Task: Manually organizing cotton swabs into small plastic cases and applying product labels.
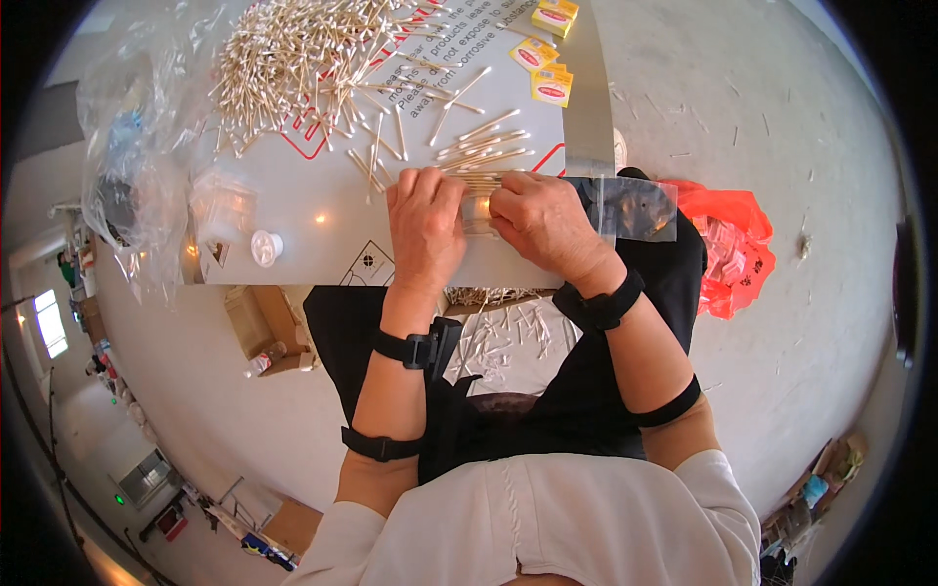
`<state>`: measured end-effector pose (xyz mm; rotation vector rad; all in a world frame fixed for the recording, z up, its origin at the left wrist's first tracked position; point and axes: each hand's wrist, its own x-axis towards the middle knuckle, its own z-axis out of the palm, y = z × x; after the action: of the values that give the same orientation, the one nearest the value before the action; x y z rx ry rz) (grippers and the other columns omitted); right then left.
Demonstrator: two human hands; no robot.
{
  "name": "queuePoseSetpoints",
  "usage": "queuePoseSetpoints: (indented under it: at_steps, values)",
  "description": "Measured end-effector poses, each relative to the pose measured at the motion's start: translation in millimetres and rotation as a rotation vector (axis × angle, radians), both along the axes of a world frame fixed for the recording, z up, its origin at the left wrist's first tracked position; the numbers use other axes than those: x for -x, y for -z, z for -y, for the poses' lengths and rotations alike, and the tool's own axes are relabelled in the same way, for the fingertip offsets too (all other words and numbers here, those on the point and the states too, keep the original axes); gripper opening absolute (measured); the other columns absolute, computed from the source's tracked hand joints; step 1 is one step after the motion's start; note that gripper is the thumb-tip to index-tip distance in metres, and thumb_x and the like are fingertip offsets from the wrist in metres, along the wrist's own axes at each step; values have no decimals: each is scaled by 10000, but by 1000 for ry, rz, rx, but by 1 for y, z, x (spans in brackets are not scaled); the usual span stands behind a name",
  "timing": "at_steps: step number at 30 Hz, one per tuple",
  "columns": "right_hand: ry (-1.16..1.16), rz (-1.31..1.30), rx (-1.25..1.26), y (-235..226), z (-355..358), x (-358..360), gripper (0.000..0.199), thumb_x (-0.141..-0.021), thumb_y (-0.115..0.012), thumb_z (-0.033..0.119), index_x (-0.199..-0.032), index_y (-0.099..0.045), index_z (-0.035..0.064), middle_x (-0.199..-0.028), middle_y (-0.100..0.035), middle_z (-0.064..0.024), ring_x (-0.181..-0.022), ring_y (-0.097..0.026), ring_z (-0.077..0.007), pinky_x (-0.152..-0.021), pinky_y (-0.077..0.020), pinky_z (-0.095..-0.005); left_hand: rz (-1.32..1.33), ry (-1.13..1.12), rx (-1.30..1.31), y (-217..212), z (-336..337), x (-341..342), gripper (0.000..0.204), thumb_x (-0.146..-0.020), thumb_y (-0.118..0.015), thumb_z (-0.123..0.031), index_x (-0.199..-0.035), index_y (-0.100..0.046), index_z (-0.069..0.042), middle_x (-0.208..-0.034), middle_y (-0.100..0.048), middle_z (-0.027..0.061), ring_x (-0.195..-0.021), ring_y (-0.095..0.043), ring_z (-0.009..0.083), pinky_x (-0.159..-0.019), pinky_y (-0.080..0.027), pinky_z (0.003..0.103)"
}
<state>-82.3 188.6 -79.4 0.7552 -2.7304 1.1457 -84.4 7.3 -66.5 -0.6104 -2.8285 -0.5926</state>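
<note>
The left hand (426,210) and right hand (543,215), fingers curled in, seem to pinch a clear box (477,217) near the table's (313,256) edge. Uneven squeezing could make it slip; knuckles could scatter the swabs (482,151) just beyond.

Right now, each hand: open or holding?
Left hand: fingers curled by cotton swabs; grip can't be told.
Right hand: fingers curled by the swabs; grip hidden.

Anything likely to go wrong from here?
The loose white-tipped wooden cotton swabs fan out just beyond the left hand and right hand; a knuckle might scatter them.
The flat clear plastic bag juts past the grey tabletop's right edge and could slip off.
The small round white tub sits near the front edge; a bump could drop it.
</note>
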Motion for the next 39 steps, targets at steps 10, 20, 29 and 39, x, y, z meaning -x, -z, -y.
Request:
queuePoseSetpoints:
  at_steps: [10, 20, 29, 39]
  values:
    - [414, 148, 720, 1, -14, 24, 173, -896, -655, 100, -1026, -629, -12, -935, -601, -92, -807, -595, -178, -733, -487, -298, 256, -51, 266, 0, -12, -52, 858, -877, -596, -458, -1533, -234, -39, -1607, -176, 173, -1489, -154, 340, -1181, -86, 557]
    - [243, 107, 722, 15, -1, 50, 412, -1027, -486, 247, -1331, -490, -31, -1340, -537, -206, -1266, -509, -322, -1061, -380, -364, 237, 11, 174, 8, -19, -30, 891, -851, -650, -423, -1526, -229, -21, -1604, -175, 181, -1488, -151, 346, -1176, -77, 571]
    - [115, 319, 814, 7, 2, 46, 453, -1056, -428, 255, -1419, -409, -16, -1304, -584, -145, -1250, -522, -220, -1066, -390, -336, 122, -31, 131, 9, -25, 4, 892, -851, -642, -454, -1523, -240, -26, -1594, -190, 198, -1482, -160, 361, -1165, -97, 585]
    - [231, 371, 1076, 14, 9, 40, 447, -1055, -433, 276, -1347, -469, -61, -1298, -556, -156, -1227, -539, -228, -1055, -416, -346, 138, 17, 218, 15, -17, -16, 882, -885, -519, -580, -1497, -278, 7, -1568, -266, 181, -1472, -204, 337, -1171, -102, 571]
